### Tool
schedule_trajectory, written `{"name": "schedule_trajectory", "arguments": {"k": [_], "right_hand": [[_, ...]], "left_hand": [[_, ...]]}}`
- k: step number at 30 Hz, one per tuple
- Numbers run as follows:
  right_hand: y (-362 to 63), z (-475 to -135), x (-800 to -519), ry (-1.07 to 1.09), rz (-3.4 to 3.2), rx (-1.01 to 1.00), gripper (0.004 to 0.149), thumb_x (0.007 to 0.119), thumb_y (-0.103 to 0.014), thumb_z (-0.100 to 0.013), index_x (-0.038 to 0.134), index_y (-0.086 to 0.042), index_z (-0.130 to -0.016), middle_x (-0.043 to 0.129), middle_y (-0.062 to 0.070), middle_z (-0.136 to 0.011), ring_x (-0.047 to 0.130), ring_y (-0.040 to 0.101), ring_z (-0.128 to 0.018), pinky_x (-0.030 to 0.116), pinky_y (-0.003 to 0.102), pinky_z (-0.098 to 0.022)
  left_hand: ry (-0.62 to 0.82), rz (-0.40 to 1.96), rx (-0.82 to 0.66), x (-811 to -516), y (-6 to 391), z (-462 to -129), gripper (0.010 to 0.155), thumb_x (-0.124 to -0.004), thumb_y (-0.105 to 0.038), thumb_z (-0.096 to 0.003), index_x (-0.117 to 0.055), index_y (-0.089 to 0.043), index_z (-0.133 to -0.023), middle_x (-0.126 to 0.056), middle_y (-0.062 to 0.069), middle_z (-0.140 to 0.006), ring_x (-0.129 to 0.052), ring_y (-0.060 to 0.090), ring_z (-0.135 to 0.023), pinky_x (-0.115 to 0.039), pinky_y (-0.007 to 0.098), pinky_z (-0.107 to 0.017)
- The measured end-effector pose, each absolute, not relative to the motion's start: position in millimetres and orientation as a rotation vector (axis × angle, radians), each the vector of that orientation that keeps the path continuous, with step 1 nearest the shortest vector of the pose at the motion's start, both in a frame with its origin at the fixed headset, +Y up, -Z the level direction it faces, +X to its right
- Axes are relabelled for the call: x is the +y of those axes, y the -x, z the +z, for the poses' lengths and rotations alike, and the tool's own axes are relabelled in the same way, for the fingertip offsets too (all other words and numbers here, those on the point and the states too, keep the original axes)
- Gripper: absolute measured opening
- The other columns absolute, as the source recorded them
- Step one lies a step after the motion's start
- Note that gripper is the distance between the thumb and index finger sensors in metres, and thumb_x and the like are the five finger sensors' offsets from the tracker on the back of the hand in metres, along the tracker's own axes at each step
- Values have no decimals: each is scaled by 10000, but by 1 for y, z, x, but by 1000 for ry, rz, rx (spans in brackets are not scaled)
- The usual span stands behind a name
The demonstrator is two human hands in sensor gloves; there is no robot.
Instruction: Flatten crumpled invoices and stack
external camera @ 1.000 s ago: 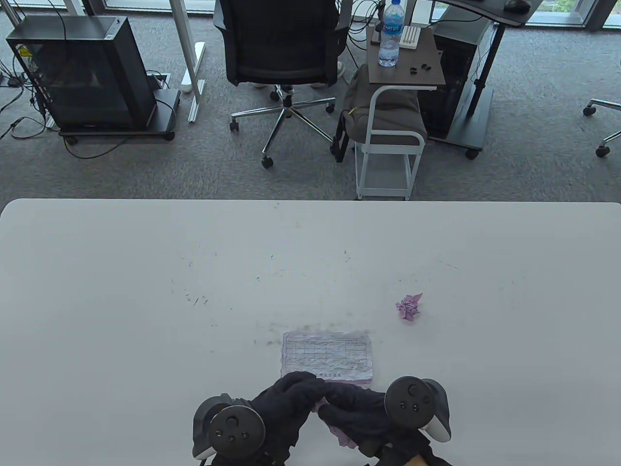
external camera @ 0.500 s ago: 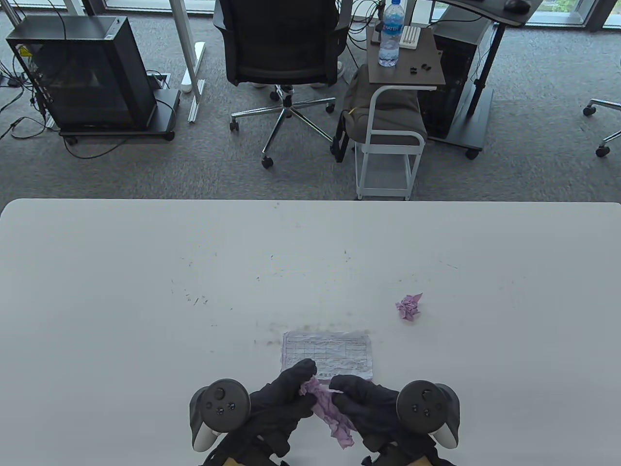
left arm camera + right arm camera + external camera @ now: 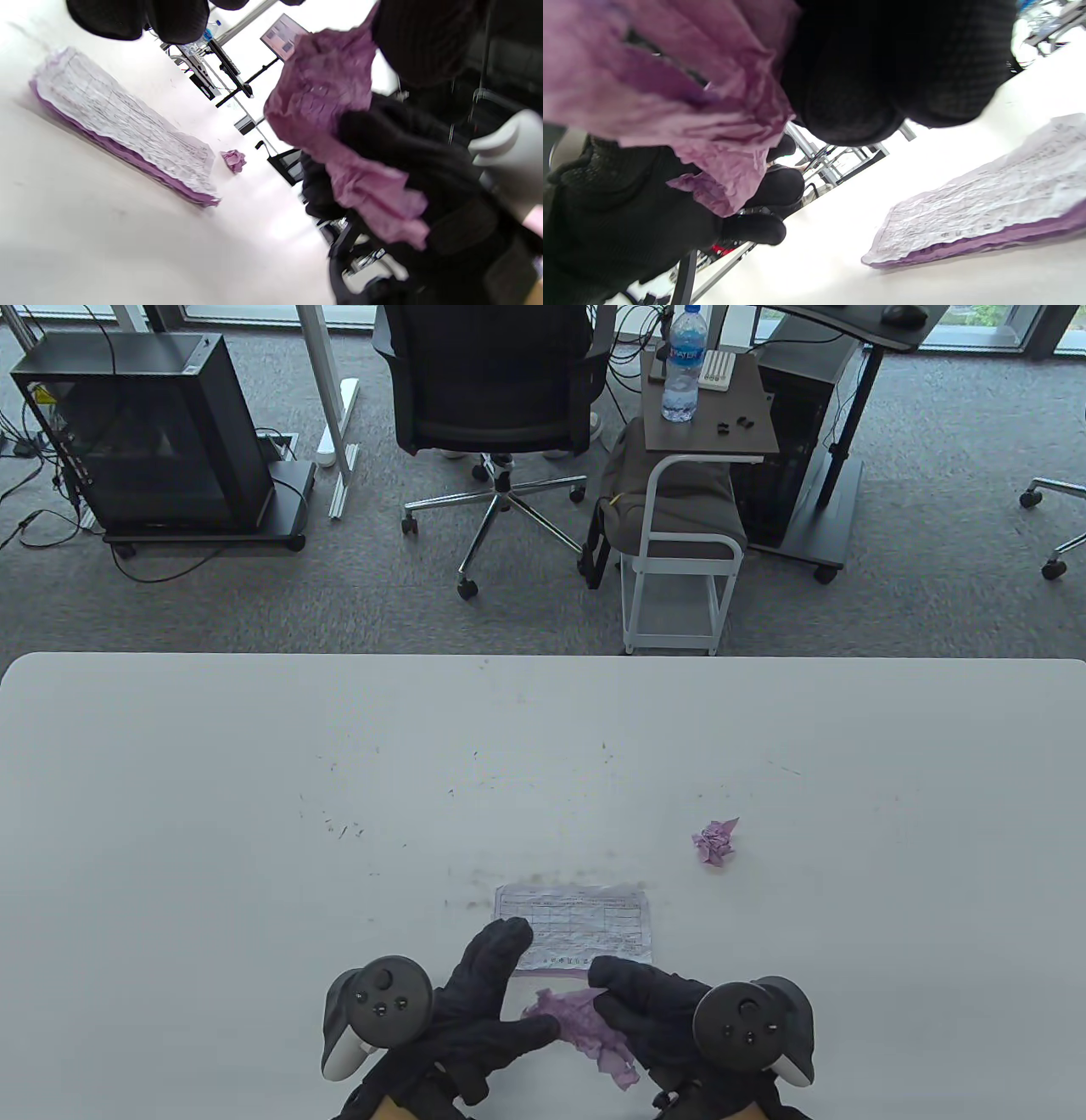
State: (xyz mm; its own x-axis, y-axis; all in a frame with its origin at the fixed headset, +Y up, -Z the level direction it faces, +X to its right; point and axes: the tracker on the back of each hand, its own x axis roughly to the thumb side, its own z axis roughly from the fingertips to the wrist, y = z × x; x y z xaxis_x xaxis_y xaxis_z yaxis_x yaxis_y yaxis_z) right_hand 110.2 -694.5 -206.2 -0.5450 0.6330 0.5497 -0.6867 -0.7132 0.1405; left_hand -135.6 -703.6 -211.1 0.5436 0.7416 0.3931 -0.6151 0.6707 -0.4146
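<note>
A half-opened crumpled pink invoice (image 3: 585, 1031) hangs near the table's front edge. My right hand (image 3: 628, 997) grips its right side with curled fingers, which the right wrist view shows close up on the pink invoice (image 3: 712, 127). My left hand (image 3: 517, 988) is spread, its forefinger stretched over the stack's near left corner and its thumb (image 3: 543, 1029) touching the paper's left edge. The stack of flattened invoices (image 3: 577, 925) lies just beyond both hands, white sheet on top, and shows as the stack (image 3: 123, 127) in the left wrist view. One small crumpled pink ball (image 3: 715, 843) lies farther right.
The white table (image 3: 254, 814) carries small dark specks near its middle. Beyond its far edge stand an office chair (image 3: 492, 381), a small side cart (image 3: 679, 560) with a water bottle, and a black computer case (image 3: 144, 432) on the floor.
My left hand has let go of its pinch on the pink invoice and spread its fingers. The paper has dropped lower toward the table and opened a little, still held by my right hand.
</note>
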Motion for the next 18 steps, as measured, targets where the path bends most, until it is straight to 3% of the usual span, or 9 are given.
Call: {"name": "schedule_trajectory", "arguments": {"k": [2,3,4,7,10,15,18], "right_hand": [[-103,-204,-693,-787,2231,-121,418,817,-255,-513,725,-97,-888,957,139,-656,1009,230,-429,911,362,-293],[-100,-203,-693,-798,2243,-118,425,824,-250,-508,720,-96,-890,956,137,-659,1008,235,-434,910,367,-297],[-99,-202,-693,-808,2270,-111,439,834,-248,-504,712,-93,-896,955,137,-664,1008,239,-440,910,370,-301],[-96,-205,-700,-827,2401,44,538,861,-264,-499,643,-76,-954,915,136,-723,990,244,-496,904,378,-335],[-96,-208,-705,-773,2434,72,457,853,-261,-508,711,-115,-917,924,137,-709,993,244,-481,907,377,-322],[-104,-214,-708,-677,2506,103,417,848,-253,-509,736,-144,-896,909,139,-734,981,265,-513,900,398,-343],[-112,-217,-709,-618,2519,155,419,841,-254,-515,726,-143,-902,865,180,-803,955,316,-582,889,438,-380]], "left_hand": [[156,683,-562,-699,129,-208,609,-841,-399,-540,-674,-104,-1045,-463,270,-1116,-710,553,-930,-677,657,-622],[103,696,-573,-697,127,-207,464,-813,-344,-560,-760,-133,-969,-585,252,-1080,-794,503,-893,-712,636,-608],[82,751,-582,-696,127,-206,428,-802,-315,-562,-769,-133,-948,-657,239,-1046,-851,467,-858,-739,619,-596],[41,863,-587,-694,130,-203,419,-773,-286,-572,-726,-160,-969,-682,221,-1035,-895,422,-815,-749,609,-590],[-2,783,-583,-691,131,-202,417,-751,-286,-576,-701,-199,-981,-743,164,-985,-973,320,-675,-781,577,-568],[-32,695,-550,-694,132,-204,422,-733,-291,-577,-678,-204,-986,-906,105,-724,-1015,168,-307,-881,471,-440],[6,667,-560,-697,128,-205,424,-746,-282,-569,-689,-198,-980,-915,100,-692,-993,127,-245,-900,441,-415]]}}
